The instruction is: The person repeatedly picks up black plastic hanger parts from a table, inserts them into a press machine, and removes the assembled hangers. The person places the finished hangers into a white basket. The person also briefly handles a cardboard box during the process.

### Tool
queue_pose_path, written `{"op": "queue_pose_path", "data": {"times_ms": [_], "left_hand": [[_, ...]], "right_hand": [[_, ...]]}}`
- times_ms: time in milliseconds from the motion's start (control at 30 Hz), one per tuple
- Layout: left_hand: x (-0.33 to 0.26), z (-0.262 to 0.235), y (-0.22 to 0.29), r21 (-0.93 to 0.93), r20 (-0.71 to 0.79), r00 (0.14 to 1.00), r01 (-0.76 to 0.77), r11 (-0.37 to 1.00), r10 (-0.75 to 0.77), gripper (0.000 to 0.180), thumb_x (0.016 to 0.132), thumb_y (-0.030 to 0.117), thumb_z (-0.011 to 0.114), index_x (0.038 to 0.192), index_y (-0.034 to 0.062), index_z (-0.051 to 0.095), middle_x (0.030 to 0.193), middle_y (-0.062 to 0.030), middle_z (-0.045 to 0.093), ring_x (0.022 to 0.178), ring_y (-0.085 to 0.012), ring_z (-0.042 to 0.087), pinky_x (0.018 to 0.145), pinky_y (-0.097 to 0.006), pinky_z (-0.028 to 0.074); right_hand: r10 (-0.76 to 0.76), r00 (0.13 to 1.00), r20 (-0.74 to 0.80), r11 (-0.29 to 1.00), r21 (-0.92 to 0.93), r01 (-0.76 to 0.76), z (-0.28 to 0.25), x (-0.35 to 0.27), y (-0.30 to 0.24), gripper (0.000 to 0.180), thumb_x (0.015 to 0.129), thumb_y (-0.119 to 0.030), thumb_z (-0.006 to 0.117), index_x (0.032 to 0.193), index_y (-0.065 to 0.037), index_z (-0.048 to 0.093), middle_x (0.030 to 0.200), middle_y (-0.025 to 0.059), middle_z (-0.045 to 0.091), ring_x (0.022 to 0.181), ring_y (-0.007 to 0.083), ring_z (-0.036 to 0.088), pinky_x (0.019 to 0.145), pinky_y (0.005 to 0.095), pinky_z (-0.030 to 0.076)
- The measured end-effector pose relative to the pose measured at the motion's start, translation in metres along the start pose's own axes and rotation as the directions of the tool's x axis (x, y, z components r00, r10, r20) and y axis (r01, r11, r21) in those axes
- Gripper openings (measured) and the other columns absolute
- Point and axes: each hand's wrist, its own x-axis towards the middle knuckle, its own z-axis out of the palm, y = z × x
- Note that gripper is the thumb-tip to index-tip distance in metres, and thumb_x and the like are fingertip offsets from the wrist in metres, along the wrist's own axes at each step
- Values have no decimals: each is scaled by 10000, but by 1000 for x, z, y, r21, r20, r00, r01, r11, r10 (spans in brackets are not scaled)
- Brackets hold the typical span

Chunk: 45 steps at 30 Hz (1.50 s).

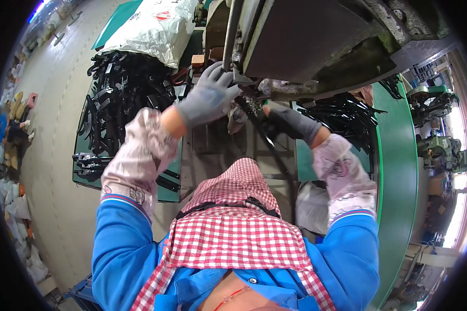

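Observation:
My left hand [208, 98], in a grey glove, is raised at the machine's [308, 44] working end. Its fingers are apart, beside an upright metal rod [232, 36], and I see nothing held in it. A long, glossy black bar [264, 132] slants from under the machine head toward my apron. My right hand [294, 122], in a darker glove with a bare fingertip, is closed on this bar near its upper part; motion blurs the fingers somewhat. Where the bar's far end meets the machine, the metal parts hide it.
Black parts lie heaped on the green table [163, 194] at left, below a white sack [155, 31]. More black bars [342, 116] are piled at right on a green bench [399, 171]. A pale sack [312, 207] sits low beside my right arm. The heavy machine overhangs my hands.

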Motion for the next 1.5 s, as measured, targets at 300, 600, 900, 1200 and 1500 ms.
{"op": "queue_pose_path", "data": {"times_ms": [300,600,900,1200,1500], "left_hand": [[-40,46,183,-637,603,789,389,-665,-117,356,982,241,607,1247,19,524,1030,-51,616,914,-100,580,787,-287,492],[-39,41,188,-698,538,830,342,-630,-146,227,988,226,589,1126,48,555,938,-32,599,814,-106,574,708,-283,497],[-233,0,54,-945,326,61,43,-324,-943,281,998,185,547,1240,55,488,970,-79,636,685,-141,623,602,-285,535],[-428,60,-44,-637,314,-391,589,-498,-865,391,935,183,642,1144,-10,373,930,-135,601,647,-213,644,502,-334,552],[-422,-8,-99,139,-137,-76,986,-95,-988,538,923,449,564,1277,53,479,1153,-240,650,1082,-429,616,920,-488,483]], "right_hand": [[70,845,-530,435,-746,-504,-5,156,86,394,946,-295,431,1210,-150,684,1299,201,607,1194,376,594,976,468,489],[-134,860,-492,476,-793,-380,-35,169,129,373,843,-279,608,1165,-113,696,1234,194,649,1169,373,608,931,466,514],[-250,775,-581,492,-765,-415,-19,160,130,323,889,-257,556,1145,-104,680,1160,177,674,1102,368,627,915,446,508],[-256,733,-630,515,-731,-448,-28,171,158,380,850,-176,592,1227,-152,637,1134,173,688,1049,364,653,870,433,522],[-194,722,-664,901,170,399,30,65,58,208,947,-227,643,924,-22,669,817,24,635,683,94,551,620,255,419]]}}
